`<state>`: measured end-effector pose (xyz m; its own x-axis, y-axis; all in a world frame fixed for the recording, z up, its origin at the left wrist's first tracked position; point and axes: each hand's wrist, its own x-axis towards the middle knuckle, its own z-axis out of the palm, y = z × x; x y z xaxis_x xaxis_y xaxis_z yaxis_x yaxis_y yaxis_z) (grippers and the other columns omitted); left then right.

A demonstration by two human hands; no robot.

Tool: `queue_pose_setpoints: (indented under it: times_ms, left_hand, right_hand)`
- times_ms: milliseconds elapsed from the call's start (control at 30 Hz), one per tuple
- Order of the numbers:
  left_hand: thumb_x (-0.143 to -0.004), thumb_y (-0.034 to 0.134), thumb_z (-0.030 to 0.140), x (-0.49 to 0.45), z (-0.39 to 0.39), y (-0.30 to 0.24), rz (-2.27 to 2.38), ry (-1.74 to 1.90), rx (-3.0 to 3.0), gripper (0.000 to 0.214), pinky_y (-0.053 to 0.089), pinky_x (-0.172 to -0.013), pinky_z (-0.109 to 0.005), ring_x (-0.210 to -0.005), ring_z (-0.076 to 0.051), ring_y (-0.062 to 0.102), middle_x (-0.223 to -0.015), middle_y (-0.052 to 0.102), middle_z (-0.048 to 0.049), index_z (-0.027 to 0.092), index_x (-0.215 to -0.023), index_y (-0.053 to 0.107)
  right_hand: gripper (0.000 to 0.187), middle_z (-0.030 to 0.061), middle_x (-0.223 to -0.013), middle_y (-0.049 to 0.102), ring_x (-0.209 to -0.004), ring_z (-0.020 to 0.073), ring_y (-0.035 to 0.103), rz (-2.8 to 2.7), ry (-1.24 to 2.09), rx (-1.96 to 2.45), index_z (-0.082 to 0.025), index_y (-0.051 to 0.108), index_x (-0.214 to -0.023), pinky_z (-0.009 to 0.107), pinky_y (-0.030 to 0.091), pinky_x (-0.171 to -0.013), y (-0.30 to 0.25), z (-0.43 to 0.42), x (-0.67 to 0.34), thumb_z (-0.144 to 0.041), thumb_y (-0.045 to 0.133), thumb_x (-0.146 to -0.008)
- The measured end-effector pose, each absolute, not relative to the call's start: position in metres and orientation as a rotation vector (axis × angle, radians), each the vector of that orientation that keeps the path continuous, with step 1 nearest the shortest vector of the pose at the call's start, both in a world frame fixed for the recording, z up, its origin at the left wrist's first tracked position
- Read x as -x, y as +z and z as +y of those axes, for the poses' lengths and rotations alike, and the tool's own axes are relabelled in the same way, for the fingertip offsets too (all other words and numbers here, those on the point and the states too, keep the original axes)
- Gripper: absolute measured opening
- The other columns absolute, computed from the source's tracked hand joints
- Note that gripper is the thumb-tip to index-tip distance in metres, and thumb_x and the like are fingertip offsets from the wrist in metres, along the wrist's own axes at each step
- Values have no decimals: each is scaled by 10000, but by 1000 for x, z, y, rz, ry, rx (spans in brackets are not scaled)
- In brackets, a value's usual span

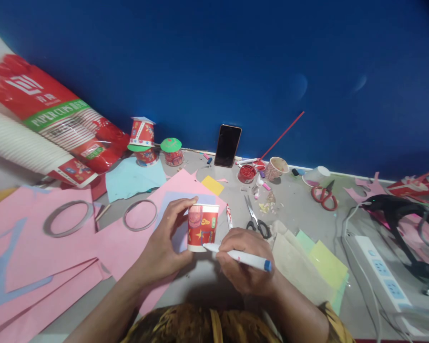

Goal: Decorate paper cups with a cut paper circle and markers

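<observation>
My left hand (169, 243) grips a red paper cup (196, 233) by its left side, fingers at the rim and thumb near the base. Blue lines and a small blue square are drawn on the cup's printed front. In my right hand (248, 255) is a white marker pen (248, 258) with a blue end, its tip at the lower front of the cup. Just beyond the right hand lie black-handled scissors (256, 220). Pink paper sheets (117, 243) spread under and left of the left hand.
Two rolls of tape (68, 219) rest on the pink paper. Decorated cups (142, 138), a phone (228, 146) and red-handled scissors (324, 197) are toward the back. A bag of paper cups (57, 114) stands left; a power strip (382, 276) with cables lies right. A blue wall (214, 62) closes the far side.
</observation>
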<state>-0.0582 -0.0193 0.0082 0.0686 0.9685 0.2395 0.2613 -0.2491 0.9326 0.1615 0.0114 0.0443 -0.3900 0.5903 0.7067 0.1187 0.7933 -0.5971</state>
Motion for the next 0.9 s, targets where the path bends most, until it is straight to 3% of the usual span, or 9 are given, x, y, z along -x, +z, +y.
queue_pose_setpoints:
  times_ms: [667, 900]
  left_hand:
    - [-752, 774, 68, 59, -21, 10, 1204, 1254, -1510, 849, 433, -1273, -533, -1496, -344, 514, -1611, 480, -115, 343, -1501, 484]
    - [-746, 781, 56, 59, -22, 5, 1162, 1238, -1492, 871, 361, -1315, -535, -1518, -342, 492, -1636, 462, -104, 355, -1502, 469]
  right_hand:
    - [149, -19, -622, 687, -510, 138, 638, -1838, 577, 699, -245, 621, -786, 247, 495, -504, 43, 11, -163, -175, 617, -917]
    - [131, -16, -668, 691, -556, 143, 653, -1697, 599, 701, -235, 653, -848, 257, 527, -557, 38, 14, -166, -112, 640, -890]
